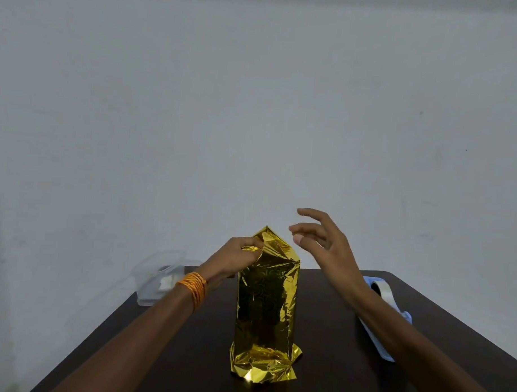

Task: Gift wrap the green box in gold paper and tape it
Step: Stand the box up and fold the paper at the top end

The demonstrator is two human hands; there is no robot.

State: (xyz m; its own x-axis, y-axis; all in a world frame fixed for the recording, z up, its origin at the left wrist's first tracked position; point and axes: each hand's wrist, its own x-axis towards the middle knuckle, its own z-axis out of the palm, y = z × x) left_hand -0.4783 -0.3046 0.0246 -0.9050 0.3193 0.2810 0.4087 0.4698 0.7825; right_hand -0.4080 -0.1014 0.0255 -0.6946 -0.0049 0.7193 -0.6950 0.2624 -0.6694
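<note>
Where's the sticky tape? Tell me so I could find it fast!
Start at the dark table and look past the tall gold parcel to the right side. There a tape roll sits in a light blue holder. It is the only blue thing; the tub on the left is clear.

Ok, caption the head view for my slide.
Left hand pinches top fold of upright gold-foil-wrapped box; right hand hovers open.

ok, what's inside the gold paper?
Nothing inside shows: the gold paper covers every visible side, standing upright on the table, bottom end crumpled. Its boxy shape suggests the box, but that is hidden. The left hand pinches the top flap.
</note>
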